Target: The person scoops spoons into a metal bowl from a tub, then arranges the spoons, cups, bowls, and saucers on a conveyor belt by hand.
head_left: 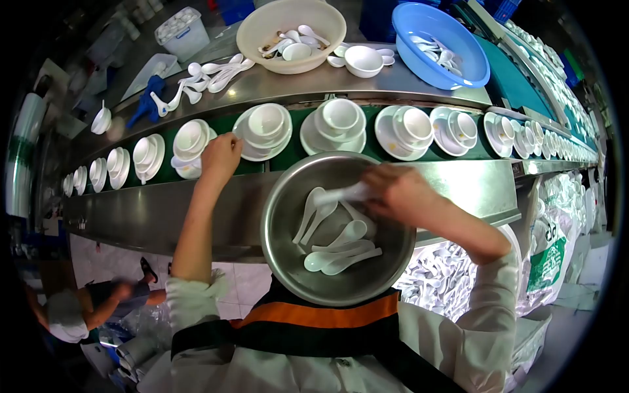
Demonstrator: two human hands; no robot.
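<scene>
My right hand (400, 190) is closed on a white soup spoon (346, 194), blurred by motion, over the steel basin (272, 242). Several more white soup spoons (341, 247) lie in that basin, which sits against my front at the belt's near edge. My left hand (221, 156) is over the green conveyor belt (223, 126), fingers curled together beside a stack of white dishes (191, 139). Whatever those fingers hold, if anything, is hidden. Just right of it stands another stack of plate, bowl and cup (264, 128).
Similar dish stacks line the belt. Behind it, a steel ledge (216, 98) holds a cream basin (246, 33), a blue basin (405, 46), loose spoons and a blue cloth (149, 98). A heap of spoons (436, 278) lies below right. Another person (69, 314) is at lower left.
</scene>
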